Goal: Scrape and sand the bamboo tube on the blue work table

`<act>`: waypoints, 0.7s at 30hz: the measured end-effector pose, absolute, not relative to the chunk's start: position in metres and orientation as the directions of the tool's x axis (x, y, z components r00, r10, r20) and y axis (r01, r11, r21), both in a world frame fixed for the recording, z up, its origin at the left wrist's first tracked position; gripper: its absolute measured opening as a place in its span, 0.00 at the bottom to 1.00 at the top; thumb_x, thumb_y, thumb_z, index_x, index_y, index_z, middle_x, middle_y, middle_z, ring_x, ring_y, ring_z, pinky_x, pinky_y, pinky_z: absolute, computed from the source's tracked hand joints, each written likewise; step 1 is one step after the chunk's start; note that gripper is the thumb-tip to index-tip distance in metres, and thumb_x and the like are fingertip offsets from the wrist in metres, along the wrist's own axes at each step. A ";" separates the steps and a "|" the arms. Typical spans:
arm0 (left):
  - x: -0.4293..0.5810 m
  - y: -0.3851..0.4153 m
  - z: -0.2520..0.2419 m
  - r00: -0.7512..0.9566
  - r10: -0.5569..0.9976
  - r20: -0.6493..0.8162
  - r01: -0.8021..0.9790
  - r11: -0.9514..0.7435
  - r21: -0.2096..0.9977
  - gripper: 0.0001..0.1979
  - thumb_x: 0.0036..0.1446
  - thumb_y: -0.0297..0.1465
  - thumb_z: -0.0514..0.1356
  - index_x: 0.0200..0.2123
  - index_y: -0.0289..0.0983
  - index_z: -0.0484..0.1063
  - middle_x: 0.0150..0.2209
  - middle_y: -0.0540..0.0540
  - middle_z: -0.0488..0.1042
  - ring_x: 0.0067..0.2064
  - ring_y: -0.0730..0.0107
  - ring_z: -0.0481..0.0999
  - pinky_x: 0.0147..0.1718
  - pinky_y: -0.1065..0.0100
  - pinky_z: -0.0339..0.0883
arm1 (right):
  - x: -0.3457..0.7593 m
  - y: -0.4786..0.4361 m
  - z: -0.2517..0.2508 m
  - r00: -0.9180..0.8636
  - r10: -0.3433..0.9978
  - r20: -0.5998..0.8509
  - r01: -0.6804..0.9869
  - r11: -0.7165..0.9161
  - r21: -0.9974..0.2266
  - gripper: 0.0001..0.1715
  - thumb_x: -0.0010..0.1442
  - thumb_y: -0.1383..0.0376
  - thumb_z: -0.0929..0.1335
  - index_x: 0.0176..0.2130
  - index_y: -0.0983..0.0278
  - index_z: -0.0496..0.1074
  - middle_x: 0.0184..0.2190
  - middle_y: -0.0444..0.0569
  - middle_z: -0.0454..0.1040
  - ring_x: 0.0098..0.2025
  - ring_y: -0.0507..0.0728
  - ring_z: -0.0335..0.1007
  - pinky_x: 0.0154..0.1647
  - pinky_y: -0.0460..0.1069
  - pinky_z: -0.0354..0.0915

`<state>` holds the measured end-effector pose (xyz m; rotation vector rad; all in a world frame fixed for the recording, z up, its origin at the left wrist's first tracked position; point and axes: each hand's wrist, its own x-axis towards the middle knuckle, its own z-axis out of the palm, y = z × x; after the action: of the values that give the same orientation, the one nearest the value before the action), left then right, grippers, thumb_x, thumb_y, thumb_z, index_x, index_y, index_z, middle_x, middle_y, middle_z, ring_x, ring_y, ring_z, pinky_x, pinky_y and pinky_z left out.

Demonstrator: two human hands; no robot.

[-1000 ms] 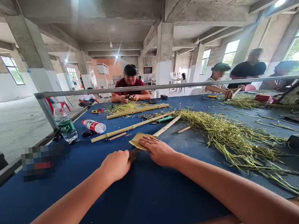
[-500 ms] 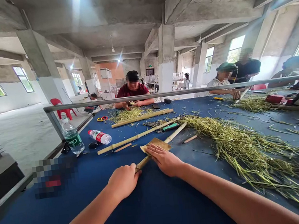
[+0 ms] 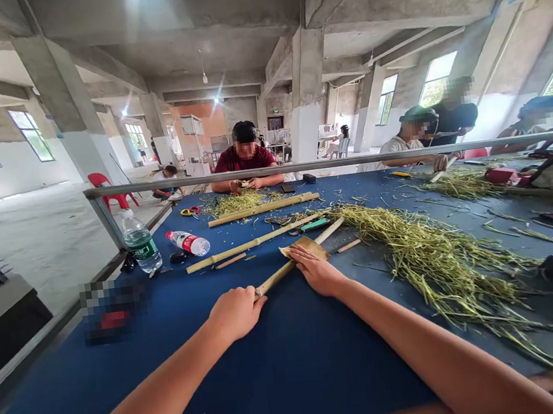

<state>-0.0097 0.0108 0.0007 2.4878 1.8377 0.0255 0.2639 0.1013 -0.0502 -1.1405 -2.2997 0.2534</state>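
Observation:
A pale bamboo stick (image 3: 277,276) lies diagonally on the blue table (image 3: 286,367). My left hand (image 3: 236,313) is closed around the stick's near end. My right hand (image 3: 317,272) presses a tan sheet of sandpaper (image 3: 307,247) down onto the stick farther along, fingers wrapped over it. The far end of the stick points toward a heap of green shavings (image 3: 427,249).
Two longer bamboo poles (image 3: 255,242) (image 3: 262,208) lie beyond. A water bottle stands (image 3: 140,241) and another lies (image 3: 189,242) at the left, near scissors (image 3: 189,211). A metal rail (image 3: 302,166) crosses the table. People sit working at the far side (image 3: 247,163) and at the right (image 3: 417,139).
My right hand has slid the sandpaper away along the stick, toward its far end. My left hand has kept its hold on the near end.

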 end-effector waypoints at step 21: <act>-0.033 0.041 0.003 0.207 0.978 -0.013 0.973 -0.207 -0.104 0.30 0.67 0.51 0.45 0.40 0.37 0.78 0.43 0.32 0.83 0.44 0.48 0.84 0.39 0.59 0.72 | 0.187 0.079 -0.035 -0.710 0.625 0.325 0.565 0.781 -0.268 0.30 0.73 0.65 0.58 0.71 0.67 0.59 0.72 0.53 0.59 0.76 0.58 0.44 0.76 0.56 0.43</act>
<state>-0.0330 0.0414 0.0025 2.4959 2.0216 -0.1219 0.1868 0.0785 -0.0353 -0.9012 -2.5730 0.2076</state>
